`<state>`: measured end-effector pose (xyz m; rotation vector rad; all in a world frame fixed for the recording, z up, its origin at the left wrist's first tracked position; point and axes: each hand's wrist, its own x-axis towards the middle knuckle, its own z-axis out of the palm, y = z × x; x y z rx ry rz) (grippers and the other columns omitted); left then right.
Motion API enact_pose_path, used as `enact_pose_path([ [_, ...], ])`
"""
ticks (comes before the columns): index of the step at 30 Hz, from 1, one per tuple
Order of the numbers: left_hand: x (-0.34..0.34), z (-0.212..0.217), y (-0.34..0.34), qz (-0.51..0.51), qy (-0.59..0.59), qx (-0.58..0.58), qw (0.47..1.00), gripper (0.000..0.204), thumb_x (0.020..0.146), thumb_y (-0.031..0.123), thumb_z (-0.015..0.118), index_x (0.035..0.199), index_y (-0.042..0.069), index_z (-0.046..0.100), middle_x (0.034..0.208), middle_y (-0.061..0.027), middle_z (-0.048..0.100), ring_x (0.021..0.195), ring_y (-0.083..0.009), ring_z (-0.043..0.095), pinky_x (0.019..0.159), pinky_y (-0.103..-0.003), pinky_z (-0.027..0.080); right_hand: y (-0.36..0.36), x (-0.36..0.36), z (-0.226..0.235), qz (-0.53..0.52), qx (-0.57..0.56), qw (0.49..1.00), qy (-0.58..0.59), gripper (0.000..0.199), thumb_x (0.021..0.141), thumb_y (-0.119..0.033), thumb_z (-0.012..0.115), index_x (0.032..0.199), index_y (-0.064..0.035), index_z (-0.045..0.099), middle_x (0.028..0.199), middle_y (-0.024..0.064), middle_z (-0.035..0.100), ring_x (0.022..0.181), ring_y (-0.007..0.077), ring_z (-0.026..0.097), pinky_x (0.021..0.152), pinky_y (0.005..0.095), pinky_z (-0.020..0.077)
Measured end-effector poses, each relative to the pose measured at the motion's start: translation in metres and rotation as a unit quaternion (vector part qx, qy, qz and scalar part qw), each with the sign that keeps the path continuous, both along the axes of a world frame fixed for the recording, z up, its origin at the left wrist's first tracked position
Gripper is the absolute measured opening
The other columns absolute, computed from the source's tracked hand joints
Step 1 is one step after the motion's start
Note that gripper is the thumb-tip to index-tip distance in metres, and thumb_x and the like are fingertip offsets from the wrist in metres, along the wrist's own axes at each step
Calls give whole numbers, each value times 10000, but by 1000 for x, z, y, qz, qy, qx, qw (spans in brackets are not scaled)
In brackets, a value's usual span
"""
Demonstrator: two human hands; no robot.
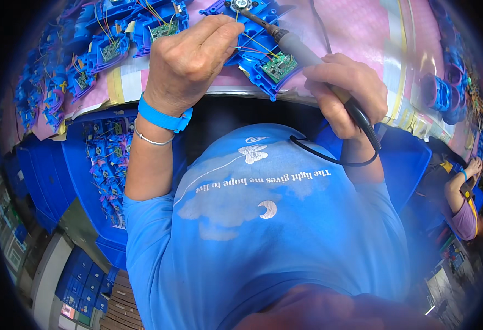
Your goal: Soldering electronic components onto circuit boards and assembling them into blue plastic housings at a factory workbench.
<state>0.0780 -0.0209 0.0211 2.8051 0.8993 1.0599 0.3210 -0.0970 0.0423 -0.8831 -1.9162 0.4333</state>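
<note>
My right hand (pixel 343 93) grips a soldering iron (pixel 299 49) by its grey handle, the tip pointing up-left toward the top of a blue plastic housing (pixel 255 58). That housing lies on the pink table mat (pixel 351 27) and carries a small green circuit board (pixel 279 66) with thin coloured wires. My left hand (pixel 189 58) rests on the housing's left side, fingertips pinched at the wires near the iron's tip. A blue band and a thin bracelet sit on my left wrist. The iron's black cord (pixel 335 157) loops down over my blue shirt.
Several more blue housings with green boards (pixel 115 47) lie in a row at the upper left. A blue crate (pixel 106 170) under the table edge holds several blue parts. More blue parts (pixel 442 93) sit at the right. Another person (pixel 467 203) works at the far right.
</note>
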Motion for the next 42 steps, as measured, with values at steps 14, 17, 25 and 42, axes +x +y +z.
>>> enact_pose_path([
  [14,0,0,-1,-2,0,-1,1000,234,789,25,778,1018,39,733,968,-93,737,832,-237,736,697,-289,598,1,1,-6,14,-8,1000,19,226,730,14,623,951,43,659,674,139,636,600,238,643,551,306,482],
  [17,0,0,-1,-3,-1,-3,1000,239,791,24,777,1025,41,735,971,-94,738,836,-239,737,698,-290,600,2,1,-8,11,-4,1000,20,216,736,9,624,947,40,659,672,130,637,593,229,644,549,297,483],
  [25,1,-1,0,-1,-2,-3,1000,242,792,23,779,1029,43,736,973,-92,739,831,-234,737,695,-287,601,2,1,-7,7,-6,1000,17,195,752,11,633,943,38,659,664,130,634,588,224,643,548,294,484],
  [42,1,-2,-1,6,0,-1,1000,236,794,35,787,1024,49,738,962,-84,742,813,-226,737,681,-277,597,0,4,-13,-11,26,995,92,266,684,48,636,944,46,694,689,145,672,573,216,670,513,284,504],
])
